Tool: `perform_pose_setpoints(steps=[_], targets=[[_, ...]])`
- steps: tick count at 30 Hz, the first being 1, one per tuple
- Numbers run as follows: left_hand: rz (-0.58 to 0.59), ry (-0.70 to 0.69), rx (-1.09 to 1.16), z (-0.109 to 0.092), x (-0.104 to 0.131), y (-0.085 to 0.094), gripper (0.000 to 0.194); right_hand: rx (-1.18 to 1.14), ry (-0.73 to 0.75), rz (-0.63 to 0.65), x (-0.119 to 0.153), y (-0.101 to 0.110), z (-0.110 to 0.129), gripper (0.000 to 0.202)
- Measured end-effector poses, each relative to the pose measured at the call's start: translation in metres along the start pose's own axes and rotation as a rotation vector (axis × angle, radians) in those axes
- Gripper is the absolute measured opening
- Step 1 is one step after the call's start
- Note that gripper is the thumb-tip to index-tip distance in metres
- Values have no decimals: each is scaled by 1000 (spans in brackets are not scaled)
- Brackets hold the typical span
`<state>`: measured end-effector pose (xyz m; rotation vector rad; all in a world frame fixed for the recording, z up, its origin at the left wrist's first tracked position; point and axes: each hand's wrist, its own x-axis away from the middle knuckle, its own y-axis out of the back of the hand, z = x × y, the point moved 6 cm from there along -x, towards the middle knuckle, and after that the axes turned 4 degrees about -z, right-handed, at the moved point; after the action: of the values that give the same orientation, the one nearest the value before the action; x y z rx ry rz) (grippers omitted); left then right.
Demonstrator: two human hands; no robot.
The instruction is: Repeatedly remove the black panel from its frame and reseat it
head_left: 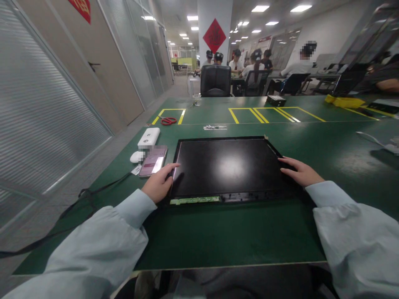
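Note:
A black display panel (224,168) in a dark frame is in front of me, its glossy face up and reflecting a ceiling light. A strip of green circuit board (195,200) runs along the left part of its near edge. My left hand (159,182) grips the panel's left side, fingertips over the rim. Opposite it, my right hand (301,171) holds the right side, with thumb and fingers on the frame. Whether the panel rests fully on the table or is slightly lifted, I cannot tell.
On the green table (233,241), a phone (153,161), a white device (149,137) and a black strap (106,187) lie at left. Red scissors (168,121), small parts (215,127), a black box (276,100) and a yellow object (344,102) are farther back. People sit beyond.

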<state>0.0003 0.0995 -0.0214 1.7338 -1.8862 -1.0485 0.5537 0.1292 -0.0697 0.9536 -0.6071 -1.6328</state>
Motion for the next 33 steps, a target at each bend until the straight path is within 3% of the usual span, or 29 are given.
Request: perform_pose_setpoints(steps=[7,13,22,30,33], targets=[[-187,313,776,-12,2,0,50,-8,-28,-1,1,2,-1,56],[-371,561,1043,-18,6,-3,42,-38,-48,-2,0,2,1,56],[-349,758,1177,-18,7,-12,40,-64,-41,-37,0,3,2,51],[-296,708,1139,-20,8,-15,61,-44,-41,-27,0,4,3,49],[-304,676,1130,-18,8,-15,59,-33,-44,-23,0,5,3,50]])
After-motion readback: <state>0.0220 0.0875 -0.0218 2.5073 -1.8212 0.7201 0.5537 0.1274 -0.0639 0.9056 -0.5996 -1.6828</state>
